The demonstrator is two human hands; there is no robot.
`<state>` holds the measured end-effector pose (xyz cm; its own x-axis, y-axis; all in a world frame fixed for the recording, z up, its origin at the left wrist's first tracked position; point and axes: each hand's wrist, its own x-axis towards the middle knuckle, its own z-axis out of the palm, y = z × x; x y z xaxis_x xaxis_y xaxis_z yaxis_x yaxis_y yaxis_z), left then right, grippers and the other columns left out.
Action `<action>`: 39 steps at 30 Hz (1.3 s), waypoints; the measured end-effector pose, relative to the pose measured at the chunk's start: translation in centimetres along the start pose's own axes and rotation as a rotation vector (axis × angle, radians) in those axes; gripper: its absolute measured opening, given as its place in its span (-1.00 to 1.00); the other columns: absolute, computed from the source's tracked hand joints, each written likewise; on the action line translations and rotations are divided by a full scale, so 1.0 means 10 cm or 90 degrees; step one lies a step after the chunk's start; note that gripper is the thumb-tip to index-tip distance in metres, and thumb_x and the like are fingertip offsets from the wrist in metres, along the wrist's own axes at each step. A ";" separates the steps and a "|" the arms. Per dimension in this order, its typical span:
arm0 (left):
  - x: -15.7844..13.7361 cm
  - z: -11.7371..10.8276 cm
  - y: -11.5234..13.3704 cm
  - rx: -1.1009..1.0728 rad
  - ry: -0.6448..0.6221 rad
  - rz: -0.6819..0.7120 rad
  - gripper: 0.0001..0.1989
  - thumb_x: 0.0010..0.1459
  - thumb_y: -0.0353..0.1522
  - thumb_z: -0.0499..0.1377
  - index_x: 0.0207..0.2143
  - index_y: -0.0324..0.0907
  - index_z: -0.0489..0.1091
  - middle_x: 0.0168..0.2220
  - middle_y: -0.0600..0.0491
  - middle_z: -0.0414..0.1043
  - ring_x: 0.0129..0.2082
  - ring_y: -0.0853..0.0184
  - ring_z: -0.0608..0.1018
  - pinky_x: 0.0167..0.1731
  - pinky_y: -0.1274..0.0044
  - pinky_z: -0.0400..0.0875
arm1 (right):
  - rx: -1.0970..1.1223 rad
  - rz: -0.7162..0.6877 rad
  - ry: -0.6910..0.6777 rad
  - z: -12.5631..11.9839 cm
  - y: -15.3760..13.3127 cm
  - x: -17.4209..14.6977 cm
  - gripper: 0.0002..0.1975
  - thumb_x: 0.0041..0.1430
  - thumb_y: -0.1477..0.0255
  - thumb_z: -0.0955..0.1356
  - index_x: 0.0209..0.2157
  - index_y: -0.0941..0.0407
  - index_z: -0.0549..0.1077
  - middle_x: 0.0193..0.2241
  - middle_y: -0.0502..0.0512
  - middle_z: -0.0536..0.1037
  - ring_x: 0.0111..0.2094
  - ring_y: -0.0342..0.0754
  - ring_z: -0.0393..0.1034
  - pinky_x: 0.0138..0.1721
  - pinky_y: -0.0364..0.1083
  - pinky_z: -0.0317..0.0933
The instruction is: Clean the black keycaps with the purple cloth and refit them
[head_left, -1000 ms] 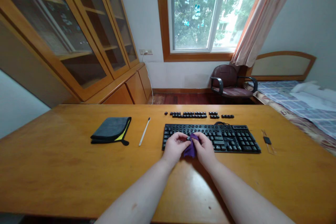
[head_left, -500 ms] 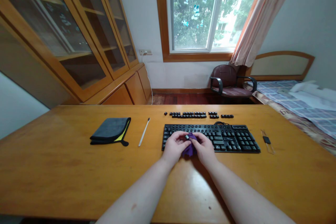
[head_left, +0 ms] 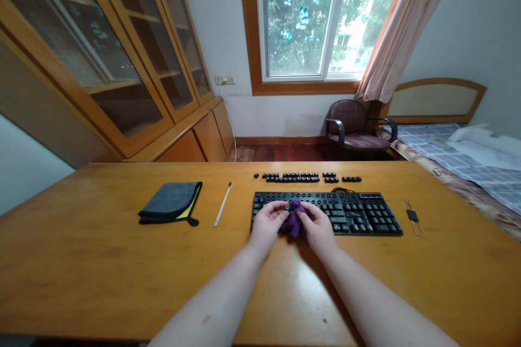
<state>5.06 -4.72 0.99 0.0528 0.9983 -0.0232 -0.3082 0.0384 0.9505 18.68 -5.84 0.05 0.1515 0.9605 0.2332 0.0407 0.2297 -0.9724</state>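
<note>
Between the fingertips of my left hand (head_left: 266,226) is a small dark keycap (head_left: 288,207), partly covered by my fingers. My right hand (head_left: 318,226) pinches a bunched purple cloth (head_left: 296,220) against that keycap. Both hands are held over the left half of a black keyboard (head_left: 368,214), hiding some of its keys. Behind the keyboard, detached keycaps (head_left: 301,177) lie on the desk in two rows, split into groups.
A folded grey cloth with yellow lining (head_left: 170,201) and a white toothbrush (head_left: 223,205) lie to the left on the wooden desk (head_left: 122,276). A wire keycap puller (head_left: 412,216) rests right of the keyboard. Beyond the desk stands an armchair (head_left: 350,124).
The purple cloth has been drawn up higher between my hands, and its hanging lower end is shorter. The keycap is tilted differently and shows less. Both hands stay in nearly the same place.
</note>
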 end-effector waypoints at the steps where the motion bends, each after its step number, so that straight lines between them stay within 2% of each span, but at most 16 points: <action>1: 0.00 -0.01 -0.01 -0.006 0.001 -0.003 -0.69 -0.17 -0.34 0.31 -0.31 -0.26 0.43 -0.33 -0.03 0.52 -0.33 0.31 0.54 -0.22 0.47 0.41 | -0.002 -0.008 -0.005 0.00 0.00 0.00 -0.79 0.02 0.33 0.34 -0.28 0.10 0.50 -0.27 0.11 0.54 -0.21 0.03 0.40 -0.10 0.02 0.23; 7: 0.02 -0.03 -0.04 -0.046 -0.013 -0.007 -0.65 -0.17 -0.31 0.31 -0.27 -0.26 0.44 -0.30 -0.05 0.52 -0.30 0.28 0.54 -0.17 0.42 0.39 | 0.010 -0.023 -0.021 0.00 -0.01 -0.01 -0.80 0.00 0.37 0.35 -0.28 0.08 0.50 -0.28 0.10 0.53 -0.21 0.01 0.40 -0.10 0.02 0.24; 15: 0.00 -0.03 -0.02 0.002 -0.043 0.014 -0.71 -0.13 -0.33 0.29 -0.29 -0.24 0.46 -0.26 -0.05 0.52 -0.25 0.27 0.53 -0.16 0.42 0.38 | -0.011 -0.044 -0.027 0.00 -0.04 -0.02 -0.78 -0.04 0.41 0.36 -0.28 0.06 0.51 -0.27 0.10 0.53 -0.19 0.02 0.38 -0.08 0.05 0.23; 20: 0.00 -0.05 -0.03 0.041 -0.065 0.009 -0.76 -0.15 -0.35 0.29 -0.34 -0.23 0.51 -0.28 -0.04 0.52 -0.27 0.27 0.52 -0.17 0.43 0.38 | -0.031 -0.054 -0.036 -0.01 -0.04 -0.03 -0.84 -0.06 0.44 0.38 -0.35 0.05 0.53 -0.30 0.09 0.52 -0.22 0.01 0.39 -0.12 0.03 0.25; 27: -0.03 -0.04 -0.04 0.030 -0.073 -0.037 -0.70 -0.16 -0.36 0.31 -0.28 -0.23 0.51 -0.26 -0.05 0.53 -0.26 0.27 0.52 -0.14 0.42 0.37 | -0.144 -0.149 0.013 -0.03 -0.06 -0.08 -0.92 0.02 0.41 0.34 -0.43 0.04 0.51 -0.41 0.06 0.51 -0.33 -0.02 0.38 -0.23 -0.01 0.26; 31: -0.04 0.00 -0.03 0.018 -0.064 -0.047 -0.67 -0.24 -0.40 0.34 -0.31 -0.24 0.50 -0.38 0.00 0.53 -0.38 0.34 0.52 -0.22 0.45 0.40 | -0.201 -0.178 0.023 -0.04 -0.06 -0.08 -0.89 0.08 0.41 0.30 -0.43 0.05 0.47 -0.42 0.07 0.50 -0.33 -0.02 0.36 -0.23 -0.02 0.24; 35: -0.01 0.01 -0.04 0.001 -0.053 -0.052 -0.67 -0.26 -0.39 0.35 -0.33 -0.26 0.48 -0.46 0.04 0.50 -0.45 0.39 0.50 -0.30 0.50 0.41 | -0.166 -0.123 0.022 -0.01 -0.05 -0.07 -0.86 0.09 0.36 0.28 -0.43 0.08 0.45 -0.43 0.08 0.49 -0.34 -0.02 0.36 -0.25 -0.04 0.23; 39: 0.02 -0.01 -0.07 -0.040 -0.063 -0.065 -0.63 -0.22 -0.36 0.34 -0.27 -0.26 0.47 -0.33 -0.03 0.51 -0.36 0.36 0.52 -0.23 0.49 0.40 | -0.049 -0.005 0.028 0.00 -0.04 -0.04 -0.80 0.07 0.28 0.30 -0.37 0.12 0.45 -0.43 0.08 0.51 -0.36 -0.02 0.37 -0.30 -0.07 0.25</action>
<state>5.20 -4.57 0.31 0.1792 0.9801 -0.0860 -0.3546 0.1459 0.9236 18.61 -6.28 0.34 0.1946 0.9505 0.2422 0.1176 0.2225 -0.9678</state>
